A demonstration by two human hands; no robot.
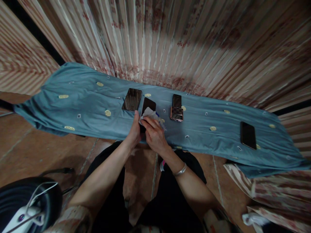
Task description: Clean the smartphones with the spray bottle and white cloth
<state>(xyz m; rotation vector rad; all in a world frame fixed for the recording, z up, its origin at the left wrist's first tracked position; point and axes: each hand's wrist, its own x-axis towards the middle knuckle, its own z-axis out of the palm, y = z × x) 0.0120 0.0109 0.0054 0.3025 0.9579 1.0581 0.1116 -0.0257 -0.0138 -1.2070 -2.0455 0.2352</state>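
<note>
A long blue cloth [73, 103] lies across the floor before my knees, carrying several phones. The largest phone [132, 99] sits far left of the group, a stacked pair [176, 108] to the right, one more [248, 135] well apart. My left hand [134, 131] clamps the black phone [148, 105] at its near edge; my right hand [153, 132] presses a white wipe [149, 114] onto it, fingers closed. I judge this one mid-clean, the others possibly untouched.
</note>
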